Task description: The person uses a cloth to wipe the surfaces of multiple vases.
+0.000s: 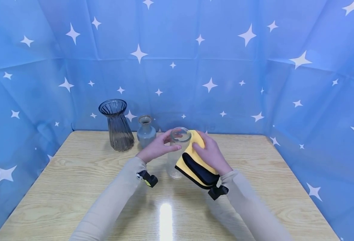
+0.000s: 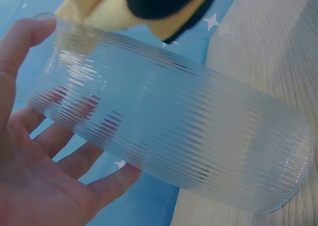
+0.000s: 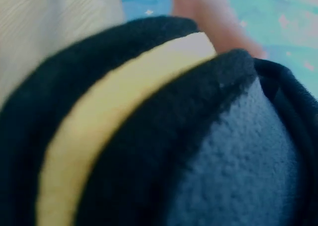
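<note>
A clear ribbed glass vase [image 1: 177, 157] stands upright near the middle of the wooden table [image 1: 74, 187]. My left hand [image 1: 161, 143] grips it just below the rim; in the left wrist view the thumb and fingers [image 2: 74, 159] wrap round the ribbed glass [image 2: 189, 136]. My right hand [image 1: 207, 149] holds a folded yellow and black cloth [image 1: 195, 165] against the right side of the glass, up to the rim. An edge of the cloth [image 2: 144, 7] shows above the glass in the left wrist view. The cloth [image 3: 149, 136] fills the right wrist view, hiding most of that hand.
A tall dark fluted glass vase [image 1: 117, 126] and a small pale grey-blue vase [image 1: 146, 134] stand at the back left of the table. A blue backdrop with white stars [image 1: 255, 83] closes in the back and both sides.
</note>
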A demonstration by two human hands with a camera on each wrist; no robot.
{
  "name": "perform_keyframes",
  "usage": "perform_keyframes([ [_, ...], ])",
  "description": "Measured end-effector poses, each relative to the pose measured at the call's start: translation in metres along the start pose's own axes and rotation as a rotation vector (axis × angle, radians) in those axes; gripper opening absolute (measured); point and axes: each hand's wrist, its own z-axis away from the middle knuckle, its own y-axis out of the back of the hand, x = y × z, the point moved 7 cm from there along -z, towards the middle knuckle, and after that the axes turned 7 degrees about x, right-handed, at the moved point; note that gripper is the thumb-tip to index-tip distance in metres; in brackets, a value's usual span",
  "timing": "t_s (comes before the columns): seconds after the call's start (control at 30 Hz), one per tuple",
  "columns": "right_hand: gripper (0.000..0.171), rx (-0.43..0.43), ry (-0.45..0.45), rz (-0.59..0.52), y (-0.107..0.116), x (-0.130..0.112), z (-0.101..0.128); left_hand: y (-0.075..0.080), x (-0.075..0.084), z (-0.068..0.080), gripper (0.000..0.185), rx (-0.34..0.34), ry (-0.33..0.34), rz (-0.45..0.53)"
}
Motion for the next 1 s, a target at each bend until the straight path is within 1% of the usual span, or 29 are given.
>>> perform_keyframes([
  [0.2,0.048,-0.035,0.024,-0.043,-0.016,0.022,0.014,-0.003,-0.001,0.0,0.06,-0.034,0.001,0.009],
  [0.3,0.048,-0.053,0.005,-0.043,-0.023,0.033,0.02,-0.003,0.0,-0.001,0.061,-0.039,-0.002,0.008],
  [0.47,0.049,-0.071,0.001,-0.01,-0.032,0.048,0.026,-0.005,0.002,0.0,0.062,-0.042,-0.002,0.02],
  [0.57,0.047,-0.104,0.004,0.009,-0.04,0.058,0.03,-0.006,0.003,0.001,0.062,-0.041,-0.006,0.027],
  [0.7,0.043,-0.155,-0.029,0.036,-0.05,0.071,0.033,-0.006,0.002,0.001,0.062,-0.033,-0.007,0.029],
  [0.8,0.043,-0.174,-0.072,0.098,-0.055,0.077,0.034,-0.007,0.002,0.001,0.062,-0.025,-0.007,0.024],
  [0.93,0.045,-0.2,-0.103,0.246,-0.062,0.082,0.034,-0.007,0.003,0.0,0.062,-0.01,-0.02,0.005],
  [1.0,0.042,-0.209,-0.107,0.321,-0.065,0.083,0.033,-0.008,0.004,0.0,0.061,0.002,-0.026,-0.003],
])
